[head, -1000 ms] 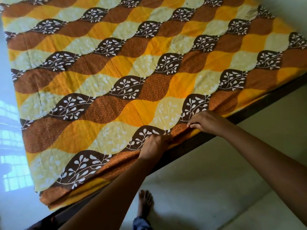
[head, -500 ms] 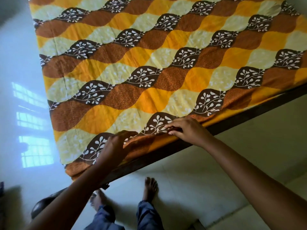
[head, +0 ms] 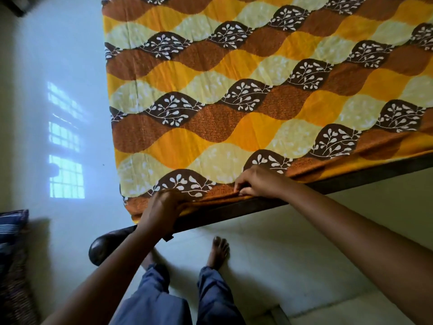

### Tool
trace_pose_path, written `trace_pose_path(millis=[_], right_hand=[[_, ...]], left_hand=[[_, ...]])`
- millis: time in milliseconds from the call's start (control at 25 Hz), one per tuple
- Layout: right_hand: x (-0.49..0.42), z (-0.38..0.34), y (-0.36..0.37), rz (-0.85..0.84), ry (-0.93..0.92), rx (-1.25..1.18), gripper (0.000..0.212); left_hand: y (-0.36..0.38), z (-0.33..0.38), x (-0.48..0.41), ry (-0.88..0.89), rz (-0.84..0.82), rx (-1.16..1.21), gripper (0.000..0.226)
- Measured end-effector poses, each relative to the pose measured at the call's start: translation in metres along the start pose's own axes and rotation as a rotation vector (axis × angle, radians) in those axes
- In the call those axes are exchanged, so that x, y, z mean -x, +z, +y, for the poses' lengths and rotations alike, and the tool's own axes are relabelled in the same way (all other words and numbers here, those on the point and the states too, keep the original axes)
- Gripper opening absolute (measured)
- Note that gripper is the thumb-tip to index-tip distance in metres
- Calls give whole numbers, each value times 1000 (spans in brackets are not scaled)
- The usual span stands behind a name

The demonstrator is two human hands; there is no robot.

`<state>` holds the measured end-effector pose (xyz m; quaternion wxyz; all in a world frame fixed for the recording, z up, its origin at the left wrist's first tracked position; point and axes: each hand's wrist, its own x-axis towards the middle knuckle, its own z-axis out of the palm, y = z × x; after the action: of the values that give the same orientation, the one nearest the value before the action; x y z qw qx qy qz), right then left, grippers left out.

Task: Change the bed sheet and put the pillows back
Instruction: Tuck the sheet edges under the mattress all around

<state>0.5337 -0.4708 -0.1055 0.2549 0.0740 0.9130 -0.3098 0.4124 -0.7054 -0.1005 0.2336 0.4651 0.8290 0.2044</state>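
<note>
Bed sheet (head: 234, 102) found spread flat over the mattress, covering everything above the bed frame rail (head: 351, 182), with its near hem lying along the rail's upper edge. Left hand (head: 161, 207) is at the rail's corner end, fingers curled over a bunched fold of hem and gripping it; right hand (head: 257, 181) is further along the rail, fingers bent inward and pinching the hem just above the rail. Both grips sit on the edge itself, apart from each other, which in my judgement lets the person draw the stretch of cloth between them taut and press it down behind the rail; the step in hand appears to be tucking this side. Beyond the right hand the hem along the rail lies folded under but slightly slack, with a shallow ridge. Sheet pattern: wavy bands of orange, rust brown and pale yellow, with dark brown leaf-shaped panels carrying white sprigs. Surface is largely smooth, with faint fold creases. Below the rail, bare feet (head: 218, 252) and blue trousers (head: 210, 292) stand on the pale floor (head: 58, 55). A rounded dark post end (head: 103, 249) projects past the rail's corner. Striped blue cloth (head: 11, 228) lies well off from that corner; whether it is a pillow cannot be told.
</note>
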Motion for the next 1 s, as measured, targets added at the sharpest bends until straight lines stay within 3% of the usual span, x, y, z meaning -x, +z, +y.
trace_pose_path(millis=[240,440,560,720,880,1000], right_hand=[[-18,-4,3,-218,68,102,19],[-2,-13,3,-437,272,-88,46],[9,-16,10,-280,298,-133,43],[23,-28,24,199,217,-195,27],[7,-60,26,508,221,-425,25],[-35,-80,7,642,199,-461,32]], left_hand=[[5,3,-30,-146,-447,-97,27],[16,8,-25,-352,-596,132,40],[12,14,-21,-343,-576,89,37],[-18,13,-1,-329,-352,109,28],[-46,0,5,-485,156,237,38],[-66,-40,-18,-669,517,519,48]])
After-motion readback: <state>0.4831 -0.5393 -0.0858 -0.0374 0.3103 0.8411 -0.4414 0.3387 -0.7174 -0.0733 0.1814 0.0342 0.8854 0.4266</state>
